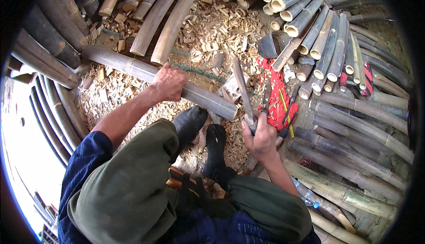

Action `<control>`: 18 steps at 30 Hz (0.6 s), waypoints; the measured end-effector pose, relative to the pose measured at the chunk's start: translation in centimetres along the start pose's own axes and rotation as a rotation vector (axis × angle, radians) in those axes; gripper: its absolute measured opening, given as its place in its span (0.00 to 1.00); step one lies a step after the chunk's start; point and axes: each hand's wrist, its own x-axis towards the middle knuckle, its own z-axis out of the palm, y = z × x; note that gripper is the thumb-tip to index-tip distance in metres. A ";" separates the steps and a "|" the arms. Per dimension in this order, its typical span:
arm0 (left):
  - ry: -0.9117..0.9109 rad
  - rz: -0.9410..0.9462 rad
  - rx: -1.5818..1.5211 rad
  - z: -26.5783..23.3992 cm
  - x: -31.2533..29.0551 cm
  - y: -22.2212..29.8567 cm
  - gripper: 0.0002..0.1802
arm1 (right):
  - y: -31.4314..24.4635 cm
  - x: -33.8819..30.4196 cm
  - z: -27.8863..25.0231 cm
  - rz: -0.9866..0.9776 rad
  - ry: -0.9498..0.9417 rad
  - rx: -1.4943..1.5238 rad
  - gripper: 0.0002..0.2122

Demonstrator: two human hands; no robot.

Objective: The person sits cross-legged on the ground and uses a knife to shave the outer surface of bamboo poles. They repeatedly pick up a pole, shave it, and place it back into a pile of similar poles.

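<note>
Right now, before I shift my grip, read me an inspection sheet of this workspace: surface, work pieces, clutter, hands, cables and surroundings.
Surface: pale wood chips cover much of the work area.
Work pieces: a bamboo pole slants from upper left to lower right; a long-bladed tool points up and away near its lower end.
Clutter: a red cloth-like sheet with tools on it, a dark container and a clear bottle, all on the right.
Hands: left hand grips the pole; right hand grips the tool's handle.
Cables: nothing seen that is clearly a cable; a green cord-like strip lies among the chips.
Surroundings: stacked bamboo on both sides.
</note>
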 end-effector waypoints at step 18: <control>0.685 0.106 0.031 3.2 -1.1 0.2 0.16 | 4.5 0.2 2.7 0.075 -0.204 -0.173 0.14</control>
